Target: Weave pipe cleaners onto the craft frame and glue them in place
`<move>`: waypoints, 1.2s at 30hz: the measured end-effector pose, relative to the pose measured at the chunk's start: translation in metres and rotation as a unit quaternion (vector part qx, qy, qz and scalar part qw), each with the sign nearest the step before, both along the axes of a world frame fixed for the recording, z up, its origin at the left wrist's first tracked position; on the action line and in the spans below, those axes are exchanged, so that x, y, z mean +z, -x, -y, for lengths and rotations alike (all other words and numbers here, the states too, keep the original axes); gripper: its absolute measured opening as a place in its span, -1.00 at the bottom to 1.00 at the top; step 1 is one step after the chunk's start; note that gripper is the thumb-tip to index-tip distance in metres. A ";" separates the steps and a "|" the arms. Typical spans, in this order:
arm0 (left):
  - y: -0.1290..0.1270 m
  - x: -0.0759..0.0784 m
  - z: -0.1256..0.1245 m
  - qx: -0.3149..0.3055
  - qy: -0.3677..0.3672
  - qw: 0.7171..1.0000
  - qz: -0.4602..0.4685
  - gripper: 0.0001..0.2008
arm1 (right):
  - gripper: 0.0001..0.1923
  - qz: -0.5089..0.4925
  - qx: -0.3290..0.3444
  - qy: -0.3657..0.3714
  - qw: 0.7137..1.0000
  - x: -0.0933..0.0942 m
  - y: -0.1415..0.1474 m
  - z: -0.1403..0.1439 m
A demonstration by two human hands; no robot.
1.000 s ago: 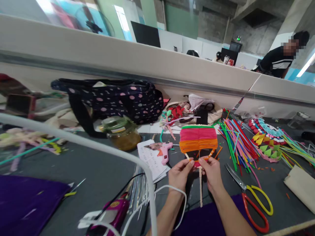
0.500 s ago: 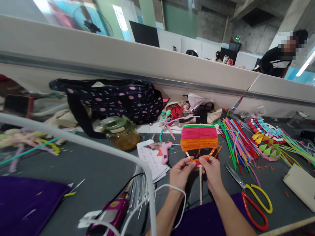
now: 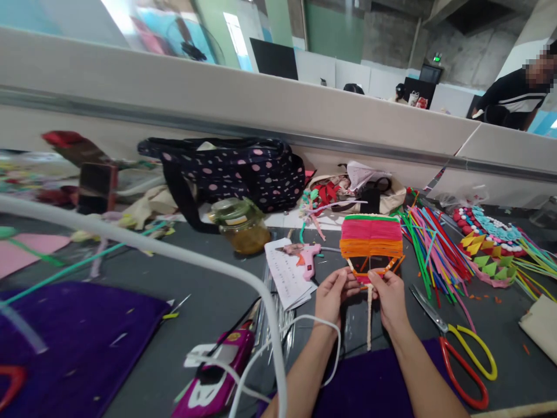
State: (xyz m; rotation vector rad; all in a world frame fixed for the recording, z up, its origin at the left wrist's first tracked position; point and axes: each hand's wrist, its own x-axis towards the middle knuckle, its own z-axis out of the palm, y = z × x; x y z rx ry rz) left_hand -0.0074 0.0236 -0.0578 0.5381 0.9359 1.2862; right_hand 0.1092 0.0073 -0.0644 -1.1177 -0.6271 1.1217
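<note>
Both hands hold up a small woven fan (image 3: 371, 239) made of green, pink and orange strips on a pale stick frame. My left hand (image 3: 332, 296) pinches the frame's lower left side. My right hand (image 3: 390, 296) pinches its lower right side, just beside the pale handle that hangs down between the hands. An orange strip crosses the open lower part of the frame between my fingertips.
On the grey table lie a pink glue gun (image 3: 307, 258) on printed paper, a glass jar (image 3: 241, 224), a dotted dark bag (image 3: 235, 172), a heap of coloured strips (image 3: 429, 244), red-and-yellow scissors (image 3: 461, 354), a beaded craft piece (image 3: 489, 244), purple felt (image 3: 73, 337) and a magenta glue gun (image 3: 221, 377). A person stands far right behind the partition.
The view has swung left, so everything sits further right in the picture. Both hands keep the same hold on the fan, which has barely moved on the table.
</note>
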 end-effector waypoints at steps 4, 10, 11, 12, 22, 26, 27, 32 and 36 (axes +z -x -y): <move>0.002 -0.001 -0.002 0.009 0.019 1.000 0.018 -0.66 | -0.72 -0.004 0.009 0.002 1.000 -0.003 0.000 0.001; -0.001 0.000 0.001 -0.005 0.028 1.000 0.014 -0.67 | -0.73 -0.002 0.014 -0.001 1.000 -0.004 0.002 0.001; -0.001 0.000 0.001 -0.006 0.028 1.000 0.009 -0.68 | -0.73 -0.002 0.015 -0.001 1.000 -0.004 0.002 0.001; -0.002 0.001 0.002 -0.006 0.028 1.000 0.005 -0.68 | -0.73 0.000 0.015 -0.001 1.000 -0.004 0.002 0.001; -0.001 0.003 0.001 -0.019 0.019 0.999 0.028 -0.72 | -0.72 -0.024 0.018 0.004 1.000 0.002 0.001 0.003; -0.001 0.002 0.000 -0.013 0.022 0.999 0.026 -0.74 | -0.74 -0.019 0.020 0.000 1.000 0.002 0.002 0.004; -0.001 0.002 0.000 -0.011 0.022 1.000 0.019 -0.74 | -0.74 -0.014 0.020 -0.002 1.000 0.002 0.003 0.004; -0.001 0.003 0.001 -0.005 0.024 1.000 -0.006 -0.73 | -0.74 -0.006 0.012 0.003 1.000 0.003 0.004 0.006; 0.000 0.003 0.001 -0.006 0.024 1.000 -0.004 -0.76 | -0.73 -0.003 0.011 0.004 1.000 0.005 0.006 0.006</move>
